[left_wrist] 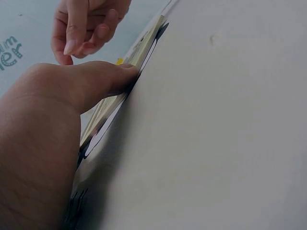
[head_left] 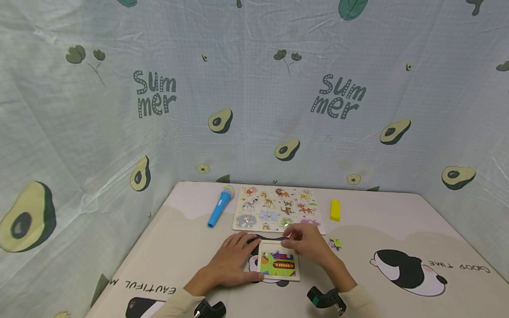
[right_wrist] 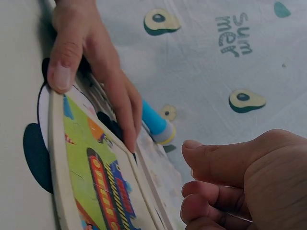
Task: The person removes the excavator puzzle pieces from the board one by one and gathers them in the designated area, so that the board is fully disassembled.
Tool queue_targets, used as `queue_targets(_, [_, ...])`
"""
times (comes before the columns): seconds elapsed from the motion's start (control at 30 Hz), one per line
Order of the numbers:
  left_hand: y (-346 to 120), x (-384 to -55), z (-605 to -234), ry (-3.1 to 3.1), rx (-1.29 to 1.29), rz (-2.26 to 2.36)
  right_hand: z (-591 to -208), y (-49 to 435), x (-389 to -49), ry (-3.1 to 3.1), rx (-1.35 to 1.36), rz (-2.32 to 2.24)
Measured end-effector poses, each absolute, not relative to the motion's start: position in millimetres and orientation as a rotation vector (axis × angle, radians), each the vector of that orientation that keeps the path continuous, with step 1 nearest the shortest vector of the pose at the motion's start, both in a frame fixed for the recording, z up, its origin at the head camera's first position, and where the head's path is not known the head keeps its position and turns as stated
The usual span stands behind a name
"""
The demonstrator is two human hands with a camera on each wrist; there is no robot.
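A small jigsaw puzzle (head_left: pixel 278 264) in a pale wooden frame lies on the table, showing an orange-and-purple vehicle on green. Along its far side a pale strip of the tray shows bare. My left hand (head_left: pixel 234 260) rests at the puzzle's left end, its thumb on the near corner and its fingers, fairly straight, by the far corner. Over the far right corner hovers my right hand (head_left: pixel 308 243); in the right wrist view its fingers (right_wrist: pixel 211 194) are loosely curled, with nothing visible between them and the thumb. A loose puzzle piece (head_left: pixel 336 244), green and purple, lies right of that hand.
Behind the puzzle lies an animal peg board (head_left: pixel 274 207). A blue toy microphone (head_left: pixel 220 206) is at its left and a yellow block (head_left: pixel 335 210) at its right. A printed curtain (head_left: pixel 254 88) stands behind the table.
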State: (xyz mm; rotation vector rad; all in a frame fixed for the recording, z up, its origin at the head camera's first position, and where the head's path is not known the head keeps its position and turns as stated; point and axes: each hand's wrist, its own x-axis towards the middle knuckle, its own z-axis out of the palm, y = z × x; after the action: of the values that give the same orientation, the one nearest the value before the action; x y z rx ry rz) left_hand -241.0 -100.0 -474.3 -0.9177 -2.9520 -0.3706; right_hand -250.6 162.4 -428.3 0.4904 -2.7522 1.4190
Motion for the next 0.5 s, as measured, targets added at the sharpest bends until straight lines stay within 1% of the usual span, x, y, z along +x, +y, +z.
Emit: queue_targets(0.5, [-99.8,-240.4,-472.2,-2.971,-0.918,-0.349,-445.1,136.4,-245.8,-2.930,0.689,1.284])
